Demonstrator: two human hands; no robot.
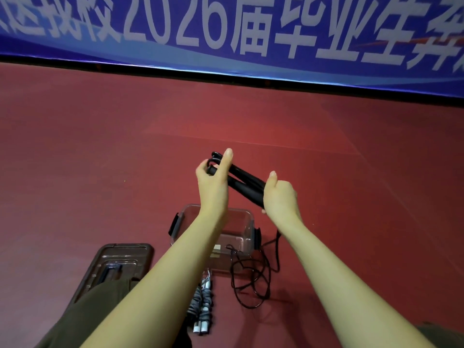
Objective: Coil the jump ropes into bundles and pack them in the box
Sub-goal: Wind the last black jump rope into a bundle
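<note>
**Black jump rope held up over the clear box**

So the person has both arms stretched out over a dark red floor (100, 146). The left hand (213, 177) is wrapped around the far end of a pair of black handles (241, 182), thumb sticking straight up, fingers curled round where the cord loops out at the top. The right hand (278, 194) grips the near end of the same handles, fingers closed around them with the thumb up too. The two handles are matte black, slim, lying side by side and angled down from upper left to lower right between the hands.

The black cord (253, 275) of that rope hangs down past the right wrist and ends up in a loose, messy tangle on the floor, just right of the box's near corner. Thin stuff, no neat coil to it.

Below the hands sits the clear plastic box (241, 237), open at the top, with black latches on its two short ends. Can't really tell if there's anything inside, apart from a pale label-looking patch near the bottom. Its lid (120, 262) lies flat on the floor to the left, see-through with a dark rim.

Right by the box's near side there's a grey-and-white jump rope (203, 305) already bundled up, cord wound tight round pale handles, lying on the floor between the forearms. A blue banner (226, 33) with big white characters runs along the back.
</note>
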